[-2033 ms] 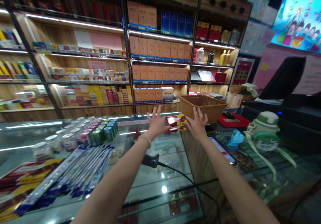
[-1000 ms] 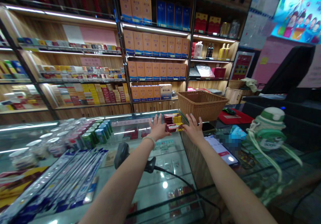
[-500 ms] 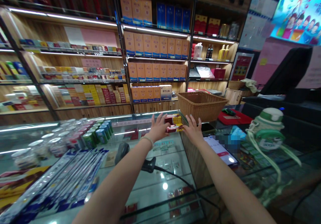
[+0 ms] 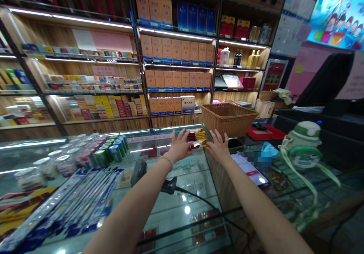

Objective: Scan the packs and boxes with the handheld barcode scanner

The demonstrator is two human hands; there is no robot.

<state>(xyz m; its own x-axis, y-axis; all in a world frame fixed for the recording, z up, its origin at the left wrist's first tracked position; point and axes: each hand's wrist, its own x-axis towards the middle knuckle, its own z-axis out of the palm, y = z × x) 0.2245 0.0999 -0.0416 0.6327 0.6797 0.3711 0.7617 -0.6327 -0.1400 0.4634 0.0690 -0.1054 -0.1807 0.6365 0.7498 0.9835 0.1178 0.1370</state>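
Glass counter (image 4: 167,223), basket (image 4: 229,122) beside packets (image 4: 200,135); left forearm (image 4: 135,203) partly covering scanner (image 4: 138,173)

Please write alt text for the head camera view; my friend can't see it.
A person's left hand and right hand hold a red-and-yellow packet between them, beside a stack of similar ones on a glass counter, near a wicker basket and a handheld scanner.

- Observing wooden shelving (image 4: 54,30) across the back, with white strip lights (image 4: 91,21).
- Noting a glass counter (image 4: 167,218) in front.
- Recording a pink wall (image 4: 315,57) at right, below a bright screen (image 4: 339,13).
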